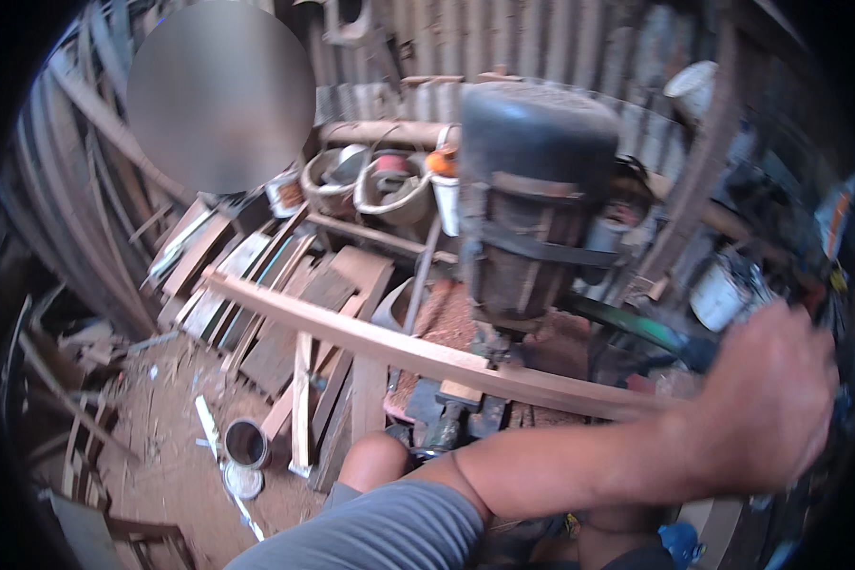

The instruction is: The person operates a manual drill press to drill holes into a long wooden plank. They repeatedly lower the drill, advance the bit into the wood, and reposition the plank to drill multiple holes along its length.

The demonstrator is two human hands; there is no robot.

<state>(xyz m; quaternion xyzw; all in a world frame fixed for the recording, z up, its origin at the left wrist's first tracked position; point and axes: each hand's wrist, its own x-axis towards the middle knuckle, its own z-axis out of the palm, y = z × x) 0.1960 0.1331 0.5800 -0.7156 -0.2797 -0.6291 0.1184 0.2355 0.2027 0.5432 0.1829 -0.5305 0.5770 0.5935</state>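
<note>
My left hand, blurred and with its fingers curled, is at the right, at the end of an arm that crosses from the lower left. Whether it holds anything is unclear. My right hand is out of view. Before me a long light wooden beam lies slantwise, with a step in its upper edge near the middle. Its right end passes behind my forearm. Under the beam is a small wood block above a metal clamp-like fixture. A green bar-like tool with a dark end lies just left of my hand.
A large dark cylindrical machine or container stands behind the beam. Wood boards lean at the left, near buckets. An open can and a round lid lie on the ground. A blurred disc covers the upper left.
</note>
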